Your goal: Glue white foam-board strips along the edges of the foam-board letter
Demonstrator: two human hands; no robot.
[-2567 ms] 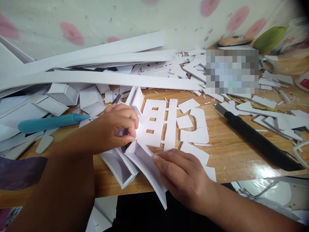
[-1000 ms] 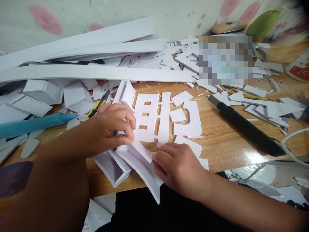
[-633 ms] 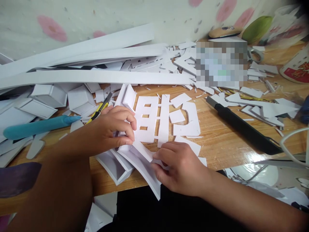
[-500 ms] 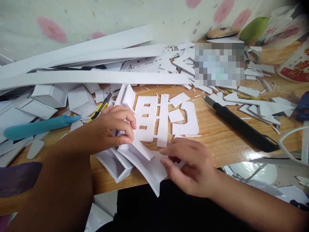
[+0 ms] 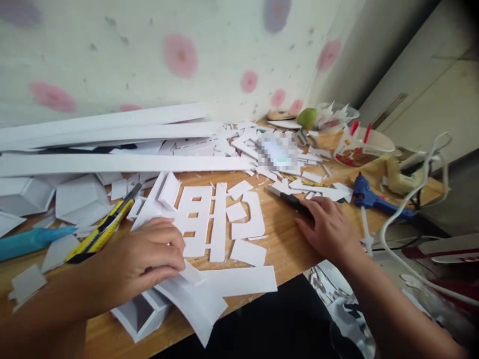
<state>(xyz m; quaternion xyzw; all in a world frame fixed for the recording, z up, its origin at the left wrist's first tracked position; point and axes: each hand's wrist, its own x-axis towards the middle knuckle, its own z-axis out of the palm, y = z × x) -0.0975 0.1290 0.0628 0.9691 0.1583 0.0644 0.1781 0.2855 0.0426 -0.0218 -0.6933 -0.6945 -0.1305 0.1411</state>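
Note:
My left hand (image 5: 159,257) is closed on a folded white foam-board piece (image 5: 194,273), with fingers and thumb pressed together at its upper end. Part of that piece is hidden under the hand. A curved white sheet (image 5: 200,304) spreads below it, beside a white box-like form (image 5: 144,314). On the right, my right hand (image 5: 329,229) is wrapped round the handle of a black utility knife (image 5: 297,204), which lies on the table with its blade end pointing away. Between the hands lie flat white cut-outs: one with square windows (image 5: 204,219), a long strip (image 5: 221,224) and a curved piece (image 5: 256,219).
A yellow-and-black utility knife (image 5: 107,227) and a turquoise tube-shaped object (image 5: 35,242) are at left. Long white strips (image 5: 123,163) lie toward the wall. A blue glue gun (image 5: 381,199) with a white cable (image 5: 389,254) and a paper tub (image 5: 362,147) stand at right.
My right hand has left the white sheet and moved right onto the black knife's handle. My left hand keeps its hold on the foam-board piece. The view has swung right and up.

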